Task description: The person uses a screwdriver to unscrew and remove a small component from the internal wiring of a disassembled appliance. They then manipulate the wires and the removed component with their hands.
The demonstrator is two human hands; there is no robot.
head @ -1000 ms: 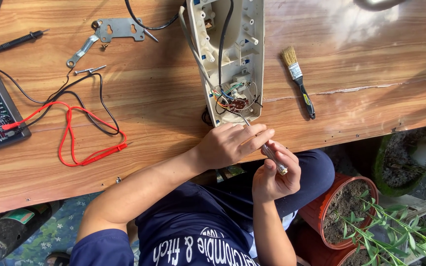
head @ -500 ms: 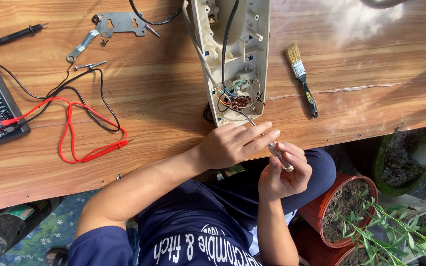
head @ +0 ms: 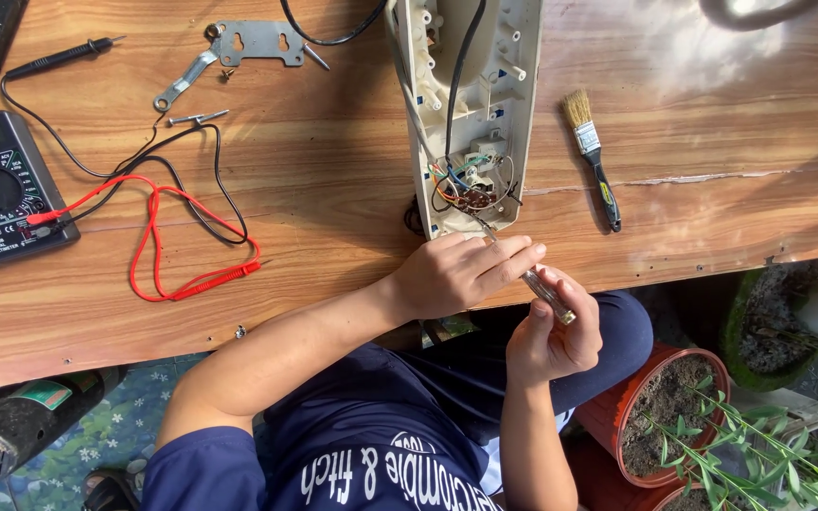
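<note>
From the head camera, the left hand [head: 461, 274] lies on the table edge, fingers closed loosely over the shaft of a clear-handled screwdriver [head: 543, 289]. The right hand [head: 553, 336], just below, pinches its handle. The tip reaches into the wiring [head: 471, 185] of an opened white appliance housing [head: 466, 104] just above the left hand. Over the last second both hands have barely moved, so the tool still works the same spot. A paintbrush [head: 591, 156] lies right of the hands, a multimeter [head: 7, 185] far left.
</note>
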